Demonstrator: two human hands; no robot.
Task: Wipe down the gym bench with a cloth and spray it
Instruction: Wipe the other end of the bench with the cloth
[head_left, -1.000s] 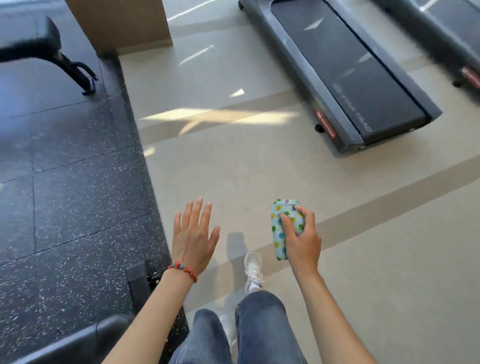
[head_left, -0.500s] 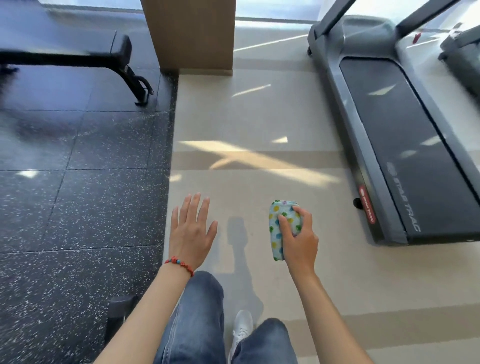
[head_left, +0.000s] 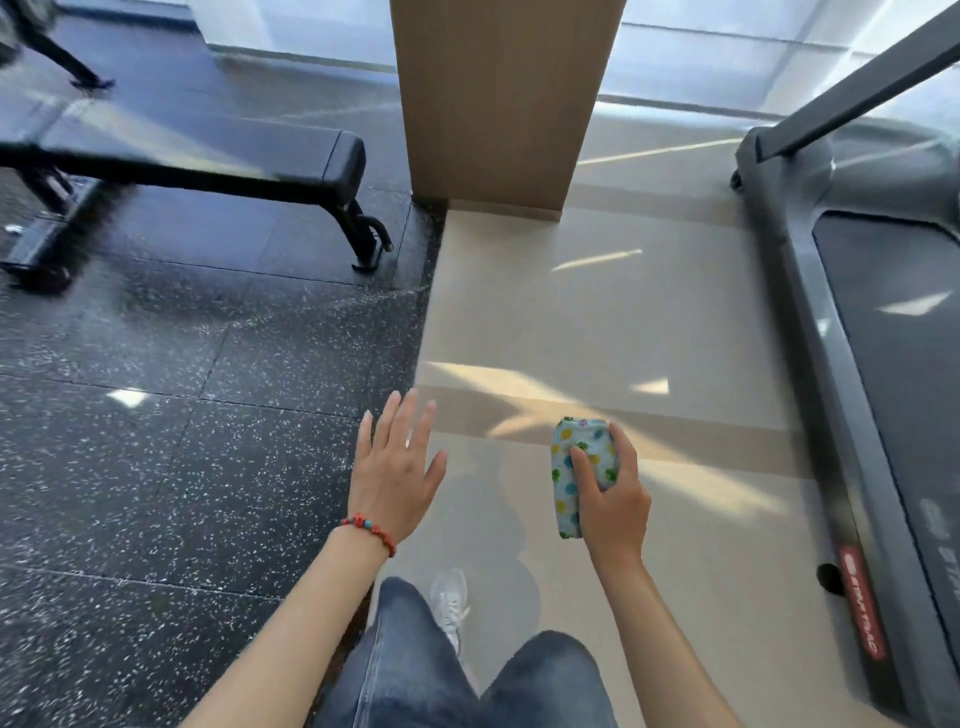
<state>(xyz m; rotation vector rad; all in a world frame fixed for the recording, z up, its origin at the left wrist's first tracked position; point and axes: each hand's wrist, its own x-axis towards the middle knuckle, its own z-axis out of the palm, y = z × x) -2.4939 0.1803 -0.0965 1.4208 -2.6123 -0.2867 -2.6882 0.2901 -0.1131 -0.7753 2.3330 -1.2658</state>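
Observation:
A black padded gym bench (head_left: 208, 150) stands on dark rubber flooring at the upper left, its right end and curved foot nearest me. My right hand (head_left: 613, 499) grips a folded cloth (head_left: 569, 467), pale blue with coloured dots, held upright over the beige floor. My left hand (head_left: 395, 467) is spread flat, palm down, holding nothing, with a red bead bracelet at the wrist. Both hands are well short of the bench. No spray bottle is in view.
A wooden pillar (head_left: 498, 104) rises just right of the bench end. A grey treadmill (head_left: 872, 364) fills the right side. The speckled black rubber floor (head_left: 156, 467) meets the beige floor (head_left: 597, 312) down the middle. My jeans and white shoe (head_left: 449, 603) show below.
The view has swung left and forward: the bench has come closer and larger at upper left, the treadmill has slid to the right edge. Both hands keep their pose, the cloth still held.

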